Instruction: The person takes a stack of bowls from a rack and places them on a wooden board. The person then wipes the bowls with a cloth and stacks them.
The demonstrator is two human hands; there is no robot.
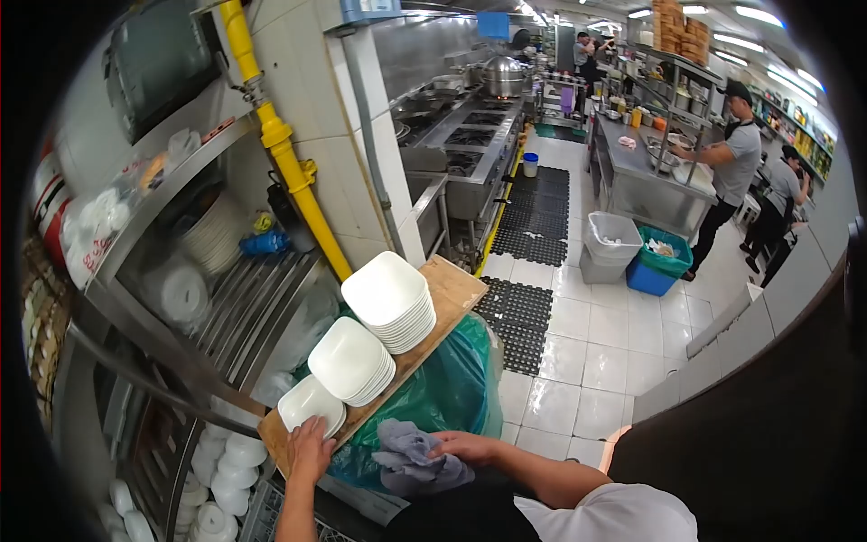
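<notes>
My left hand (310,449) grips the near rim of a white square dish (310,404), the top one of the shortest stack. Some of its fingertips reach inside the dish. In my right hand (465,446) is a bunched grey cloth (417,456), held in front of my body. Two taller stacks of white square dishes, a middle stack (348,357) and a far stack (386,287), stand in line on a wooden board (454,287). Under the board is a bin lined with a green plastic bag (452,388).
A metal rack (244,316) with plates stands at left, beside a yellow pipe (293,172). White bowls (237,474) lie low at left. Black mats (533,217) cover part of the tiled floor. Further off, a person (736,154) works at a steel counter (646,167) near two bins (657,271).
</notes>
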